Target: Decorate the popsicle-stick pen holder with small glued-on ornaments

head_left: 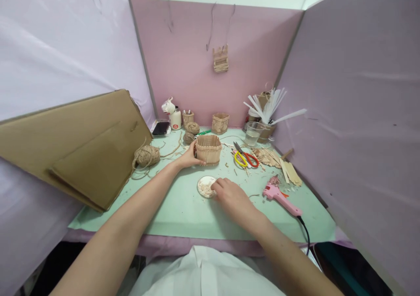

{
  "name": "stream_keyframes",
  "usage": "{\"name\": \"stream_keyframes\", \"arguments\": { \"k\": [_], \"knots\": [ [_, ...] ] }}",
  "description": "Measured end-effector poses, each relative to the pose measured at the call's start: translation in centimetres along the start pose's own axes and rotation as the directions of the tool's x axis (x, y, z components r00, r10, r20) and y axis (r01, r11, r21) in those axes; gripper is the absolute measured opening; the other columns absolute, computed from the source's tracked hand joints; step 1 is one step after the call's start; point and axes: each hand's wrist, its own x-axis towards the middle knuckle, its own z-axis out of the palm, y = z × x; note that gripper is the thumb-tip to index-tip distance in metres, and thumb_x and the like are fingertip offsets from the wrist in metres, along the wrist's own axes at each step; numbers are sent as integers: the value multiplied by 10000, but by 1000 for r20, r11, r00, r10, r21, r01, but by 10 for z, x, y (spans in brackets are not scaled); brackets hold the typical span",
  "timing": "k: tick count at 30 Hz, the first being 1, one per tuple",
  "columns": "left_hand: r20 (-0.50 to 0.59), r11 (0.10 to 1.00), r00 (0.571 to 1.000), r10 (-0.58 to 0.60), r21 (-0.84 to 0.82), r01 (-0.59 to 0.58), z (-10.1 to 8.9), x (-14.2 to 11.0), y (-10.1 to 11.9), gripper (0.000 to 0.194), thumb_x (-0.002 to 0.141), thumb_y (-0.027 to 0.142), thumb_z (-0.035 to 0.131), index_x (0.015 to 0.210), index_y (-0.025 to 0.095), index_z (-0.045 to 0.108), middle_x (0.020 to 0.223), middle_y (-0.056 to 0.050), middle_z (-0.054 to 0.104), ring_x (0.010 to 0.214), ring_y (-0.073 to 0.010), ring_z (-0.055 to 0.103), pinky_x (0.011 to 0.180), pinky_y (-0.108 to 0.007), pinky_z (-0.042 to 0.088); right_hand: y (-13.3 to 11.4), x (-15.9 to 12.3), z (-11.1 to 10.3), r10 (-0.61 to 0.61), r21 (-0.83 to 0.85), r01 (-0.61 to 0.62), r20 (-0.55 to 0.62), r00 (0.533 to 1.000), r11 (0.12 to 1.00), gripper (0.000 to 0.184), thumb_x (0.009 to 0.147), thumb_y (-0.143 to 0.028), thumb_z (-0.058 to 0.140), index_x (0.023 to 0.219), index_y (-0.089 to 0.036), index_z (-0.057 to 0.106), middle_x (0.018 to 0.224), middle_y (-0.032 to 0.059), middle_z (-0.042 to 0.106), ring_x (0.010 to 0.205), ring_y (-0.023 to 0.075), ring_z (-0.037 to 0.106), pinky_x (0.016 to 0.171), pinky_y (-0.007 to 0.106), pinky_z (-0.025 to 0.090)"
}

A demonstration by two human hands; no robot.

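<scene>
A small basket faced with thin wooden strips (209, 149) stands upright on the green table. My left hand (190, 156) is closed on its left side, the thumb along the lower front edge. In front of the basket lies a flat, round white disc (205, 186) with pale crumbly bits on it. Over its right rim, the fingers of my right hand (229, 196) are curled together; their tips are hidden, so whatever they pinch cannot be made out.
Scissors (243, 159), wood strips (290, 173) and a pink glue gun (281, 199) lie at the right. A twine ball (147, 155) and leaning cardboard (95, 151) are at the left. Behind stand another basket (220, 123) and a plastic cup (252, 134). Scraps litter the table.
</scene>
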Motion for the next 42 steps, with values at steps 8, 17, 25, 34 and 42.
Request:
{"name": "stream_keyframes", "arguments": {
  "k": [8, 17, 25, 34, 42],
  "knots": [
    [-284, 957, 945, -164, 186, 222, -5, -22, 23, 776, 572, 267, 740, 1278, 142, 441, 1186, -148, 574, 1048, -232, 565, 890, -374, 461, 55, 28, -17, 421, 342, -310, -325, 847, 887, 196, 905, -283, 469, 780, -202, 597, 760, 32, 654, 730, 177, 575, 612, 252, 312],
    [-454, 917, 880, -137, 278, 286, -9, -56, 50, 359, 812, 441, 456, 723, 146, 640, 522, 13, 545, 494, -107, 457, 531, -238, 368, 69, 44, 7, 479, 474, -301, -317, 819, 828, 164, 851, -184, 460, 913, -176, 611, 812, 54, 671, 747, 183, 589, 688, 274, 382],
    [-490, 960, 871, -37, 223, 167, -3, -49, 28, 442, 706, 218, 566, 1141, 138, 580, 1140, -118, 624, 964, -187, 604, 781, -306, 505, 74, 74, 16, 465, 519, -283, -262, 846, 806, 393, 818, -237, 533, 1195, -128, 560, 1202, 167, 573, 948, 227, 603, 860, 358, 446],
    [-378, 954, 906, 189, 288, -79, 14, -41, 29, 496, 761, 172, 543, 1254, 214, 512, 1381, -118, 425, 1245, -225, 457, 978, -396, 457, 77, 90, 19, 493, 679, -158, -334, 803, 717, 270, 812, -143, 489, 1010, -189, 667, 1020, 71, 703, 936, 213, 636, 858, 336, 457],
    [-301, 976, 943, 142, 202, -82, 18, -32, 30, 570, 759, 126, 522, 1322, 192, 457, 1332, -136, 504, 1188, -232, 517, 947, -414, 487, 68, 87, 17, 423, 614, -114, -388, 819, 781, 287, 800, -101, 439, 979, -175, 651, 973, 81, 699, 913, 209, 618, 813, 308, 443]
  ]
}}
